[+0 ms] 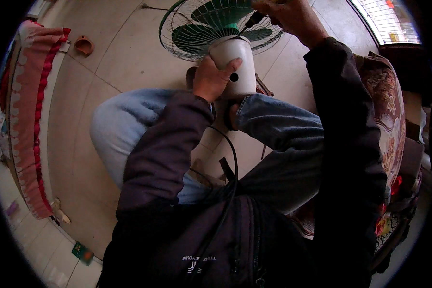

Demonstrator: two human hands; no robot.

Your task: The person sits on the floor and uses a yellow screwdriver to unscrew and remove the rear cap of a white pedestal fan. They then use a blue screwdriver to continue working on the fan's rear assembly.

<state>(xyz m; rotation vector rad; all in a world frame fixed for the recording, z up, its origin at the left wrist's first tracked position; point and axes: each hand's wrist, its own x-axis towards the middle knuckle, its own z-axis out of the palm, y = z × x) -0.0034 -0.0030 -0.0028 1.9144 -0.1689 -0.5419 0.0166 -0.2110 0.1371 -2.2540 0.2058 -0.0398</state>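
Note:
An electric fan with green blades (218,13) stands on the floor in front of my legs, its wire guard spreading round them. Behind the blades sits its white rounded motor housing (245,60), which has a dark round hole in its side. My left hand (212,79) is wrapped round the near left of this housing, thumb lying across it. At the top right, my right hand (295,19) is closed on the dark handle of a screwdriver (254,20). Its shaft slants down to the housing's far rim beside the guard; the exact contact at the tip is too small to make out.
A black cable (236,158) loops over my lap. On the left hangs a pink cloth with red trim (26,120), with a brown clay-coloured piece (84,45) on the tiled floor beyond. A flower-patterned cushion (386,108) is close to my right arm. A green packet (83,253) lies lower left.

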